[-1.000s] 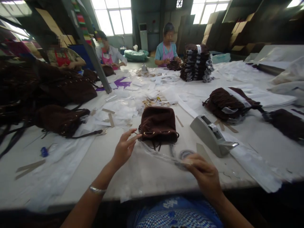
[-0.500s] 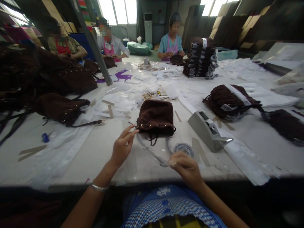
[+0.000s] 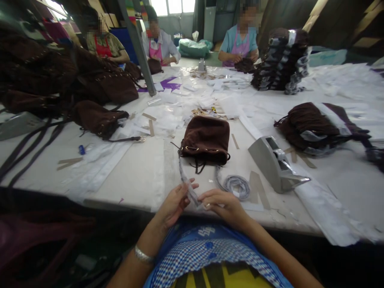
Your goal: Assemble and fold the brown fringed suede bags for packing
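A small dark brown drawstring bag (image 3: 205, 138) lies on the table in front of me, its gold eyelets and cord toward me. From its left side runs a grey strap wrapped in clear plastic (image 3: 182, 170), down to my hands. My left hand (image 3: 177, 202) has this strap between thumb and fingers, the fingertips partly stretched out. The fingers of my right hand (image 3: 223, 204) are closed on the strap's near end. Beside the right hand, a second strap lies rolled into a flat coil (image 3: 237, 187), joined to the bag's right side.
A grey tape dispenser (image 3: 274, 164) stands to the right. Beyond it lies a plastic-banded brown bag (image 3: 315, 126); a tall stack of wrapped bags (image 3: 280, 62) rises behind. Loose brown bags (image 3: 99, 118) are heaped at left near a metal post (image 3: 139, 52). Several co-workers sit across the table.
My left hand has left the bag's left corner and come down toward me onto the strap, close to my right hand. The view has shifted, so the scene sits further right.
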`<state>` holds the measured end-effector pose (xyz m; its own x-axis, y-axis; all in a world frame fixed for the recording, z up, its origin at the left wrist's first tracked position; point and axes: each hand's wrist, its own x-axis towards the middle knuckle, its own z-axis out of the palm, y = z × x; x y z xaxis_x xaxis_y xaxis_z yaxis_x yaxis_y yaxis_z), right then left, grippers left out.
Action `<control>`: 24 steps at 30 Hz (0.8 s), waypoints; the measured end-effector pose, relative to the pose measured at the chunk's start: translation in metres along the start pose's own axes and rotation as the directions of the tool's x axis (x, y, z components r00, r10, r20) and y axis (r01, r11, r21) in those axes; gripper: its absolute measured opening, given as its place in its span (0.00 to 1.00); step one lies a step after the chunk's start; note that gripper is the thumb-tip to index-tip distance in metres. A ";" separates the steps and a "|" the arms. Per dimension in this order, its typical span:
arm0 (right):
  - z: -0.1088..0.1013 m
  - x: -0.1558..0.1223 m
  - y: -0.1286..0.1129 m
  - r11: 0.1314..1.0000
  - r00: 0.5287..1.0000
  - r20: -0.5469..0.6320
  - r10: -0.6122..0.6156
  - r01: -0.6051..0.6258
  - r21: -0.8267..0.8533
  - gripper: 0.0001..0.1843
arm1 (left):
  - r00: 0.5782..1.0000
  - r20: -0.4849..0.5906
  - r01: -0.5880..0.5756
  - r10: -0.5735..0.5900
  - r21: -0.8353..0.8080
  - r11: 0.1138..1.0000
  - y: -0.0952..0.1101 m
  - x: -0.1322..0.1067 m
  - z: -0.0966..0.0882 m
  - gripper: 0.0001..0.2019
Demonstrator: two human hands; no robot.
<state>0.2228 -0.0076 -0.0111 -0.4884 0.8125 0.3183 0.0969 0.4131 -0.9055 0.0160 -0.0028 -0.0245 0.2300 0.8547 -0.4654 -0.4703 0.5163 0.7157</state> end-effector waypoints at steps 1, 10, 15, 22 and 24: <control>-0.001 0.002 0.000 0.998 0.999 0.003 0.038 -0.038 0.048 0.06 | 1.000 0.020 0.010 -0.009 -0.075 0.997 -0.001 0.001 -0.003 0.24; -0.008 0.016 0.010 0.948 0.949 0.133 0.285 -0.300 0.103 0.09 | 0.997 -0.021 -0.074 0.073 -0.048 0.996 -0.011 0.006 -0.009 0.21; -0.005 0.034 0.016 0.925 0.916 0.225 0.331 -0.363 0.115 0.08 | 0.959 -0.069 -0.227 0.274 0.392 0.892 0.000 0.006 -0.014 0.25; 0.002 0.053 0.034 0.811 0.823 0.376 0.426 -0.532 0.244 0.20 | 0.909 0.018 -0.340 0.416 0.609 0.717 0.007 0.013 -0.025 0.20; 0.001 0.058 0.037 0.783 0.788 0.407 0.461 -0.577 0.231 0.23 | 0.897 0.054 -0.368 0.439 0.644 0.671 0.008 0.014 -0.025 0.18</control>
<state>0.1967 0.0544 -0.0266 -0.6936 0.6634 -0.2807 0.1573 -0.2408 -0.9577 -0.0059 0.0121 -0.0385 0.0459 0.9962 -0.0745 0.1484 0.0669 0.9867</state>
